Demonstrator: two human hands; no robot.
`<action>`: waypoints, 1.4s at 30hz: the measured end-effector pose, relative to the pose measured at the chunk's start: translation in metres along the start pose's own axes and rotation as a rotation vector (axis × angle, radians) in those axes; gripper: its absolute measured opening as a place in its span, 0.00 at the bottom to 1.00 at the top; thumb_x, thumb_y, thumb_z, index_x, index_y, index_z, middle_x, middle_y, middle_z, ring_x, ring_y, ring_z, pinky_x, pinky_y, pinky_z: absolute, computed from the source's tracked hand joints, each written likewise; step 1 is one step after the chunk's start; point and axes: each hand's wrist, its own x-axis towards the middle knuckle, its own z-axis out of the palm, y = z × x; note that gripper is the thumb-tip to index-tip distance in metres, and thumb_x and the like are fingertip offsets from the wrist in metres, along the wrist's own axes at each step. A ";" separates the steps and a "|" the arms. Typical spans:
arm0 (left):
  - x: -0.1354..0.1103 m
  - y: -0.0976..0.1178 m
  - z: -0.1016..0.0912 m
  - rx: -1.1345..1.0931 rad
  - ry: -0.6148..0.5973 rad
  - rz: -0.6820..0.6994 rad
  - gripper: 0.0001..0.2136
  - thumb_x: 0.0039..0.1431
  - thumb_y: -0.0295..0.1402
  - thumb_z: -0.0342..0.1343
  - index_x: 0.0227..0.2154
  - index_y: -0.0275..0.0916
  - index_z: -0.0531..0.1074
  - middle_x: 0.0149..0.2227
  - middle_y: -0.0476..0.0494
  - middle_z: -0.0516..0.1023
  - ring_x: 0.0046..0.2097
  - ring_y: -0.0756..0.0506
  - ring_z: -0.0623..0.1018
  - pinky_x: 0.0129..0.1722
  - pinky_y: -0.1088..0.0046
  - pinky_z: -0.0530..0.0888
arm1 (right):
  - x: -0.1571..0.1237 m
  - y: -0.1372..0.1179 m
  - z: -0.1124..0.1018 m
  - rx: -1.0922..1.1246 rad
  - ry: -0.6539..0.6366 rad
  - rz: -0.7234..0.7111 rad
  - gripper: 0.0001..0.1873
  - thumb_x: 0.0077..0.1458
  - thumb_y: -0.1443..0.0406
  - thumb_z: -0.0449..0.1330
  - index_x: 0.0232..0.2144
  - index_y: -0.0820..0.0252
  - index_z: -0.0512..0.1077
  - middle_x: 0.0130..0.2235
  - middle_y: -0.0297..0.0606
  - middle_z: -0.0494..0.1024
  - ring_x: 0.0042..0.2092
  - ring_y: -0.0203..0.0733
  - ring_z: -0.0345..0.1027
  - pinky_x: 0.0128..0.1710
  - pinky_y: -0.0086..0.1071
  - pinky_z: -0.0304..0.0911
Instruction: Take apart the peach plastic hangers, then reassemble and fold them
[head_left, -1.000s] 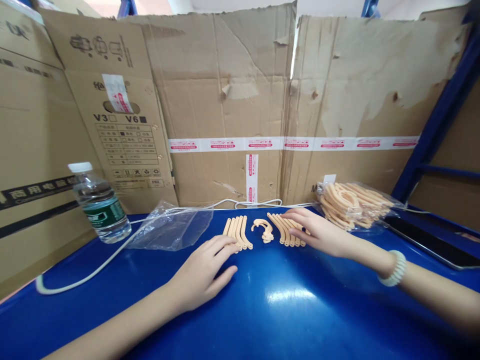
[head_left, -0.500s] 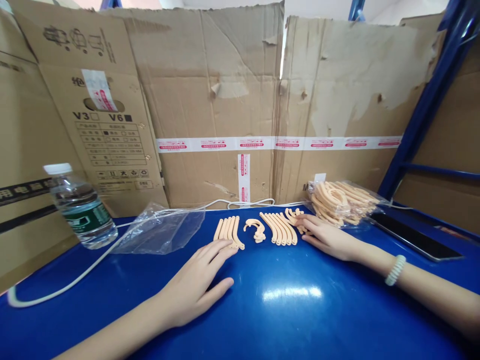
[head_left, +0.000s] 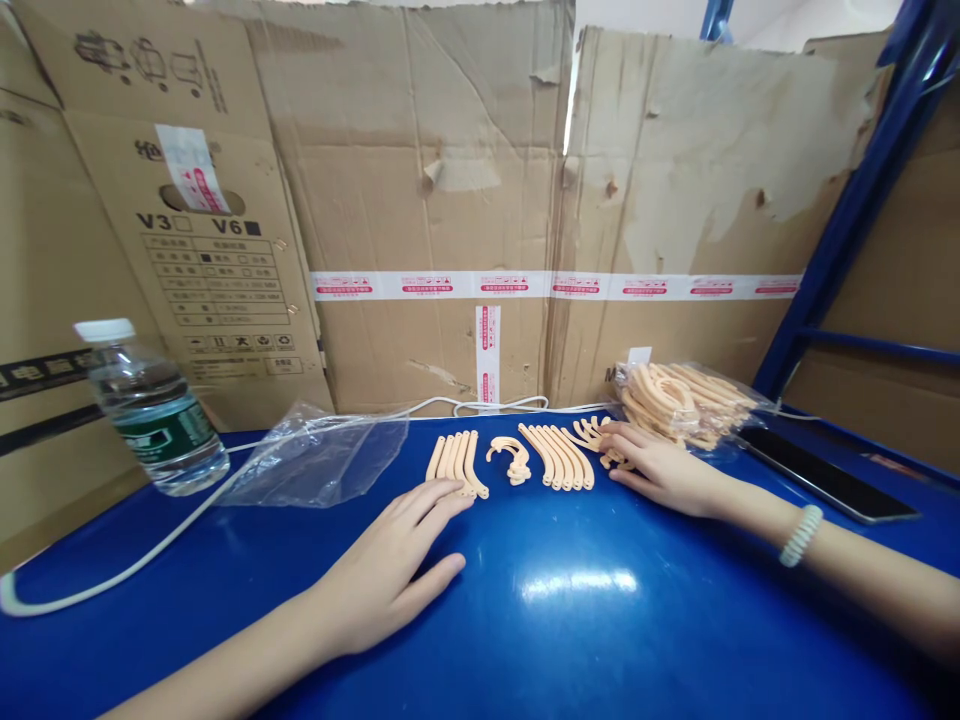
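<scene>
Several peach-coloured curved plastic strips lie side by side on the blue table. My left hand rests at their near end, fingers stretched and thumb apart, fingertips over the lower ends. To the right sits a small stack of hooked peach pieces, then another row of curved strips. My right hand lies over a loose group of small peach pieces; its fingers bend down onto them and partly hide them. Whether it pinches one is unclear.
Behind my right hand lies a clear bag of peach pieces, with a black phone beside it. A water bottle, an empty plastic bag and a white cable occupy the left. Cardboard sheets stand at the back.
My right hand has shifted slightly to the right, uncovering more of the small pieces. My left hand stays almost in place by the left row.
</scene>
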 end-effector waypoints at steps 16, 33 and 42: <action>0.002 0.001 -0.002 -0.022 -0.045 -0.040 0.20 0.67 0.37 0.49 0.61 0.49 0.61 0.64 0.44 0.64 0.64 0.39 0.65 0.63 0.53 0.64 | 0.017 0.013 0.005 0.108 -0.133 0.110 0.28 0.64 0.47 0.46 0.54 0.59 0.68 0.63 0.52 0.60 0.65 0.56 0.56 0.63 0.49 0.53; 0.017 0.013 -0.002 0.131 -0.220 -0.140 0.29 0.67 0.50 0.44 0.67 0.44 0.54 0.69 0.41 0.53 0.70 0.33 0.52 0.65 0.41 0.53 | 0.018 -0.088 0.004 0.046 -0.178 0.059 0.44 0.64 0.44 0.44 0.68 0.72 0.47 0.70 0.54 0.44 0.70 0.58 0.33 0.68 0.54 0.40; 0.036 0.019 -0.001 0.114 -0.422 -0.246 0.38 0.63 0.60 0.36 0.69 0.42 0.43 0.71 0.42 0.38 0.70 0.32 0.40 0.66 0.40 0.45 | 0.039 -0.088 0.025 0.029 -0.290 0.143 0.50 0.62 0.40 0.37 0.68 0.77 0.41 0.70 0.55 0.35 0.70 0.56 0.25 0.69 0.50 0.33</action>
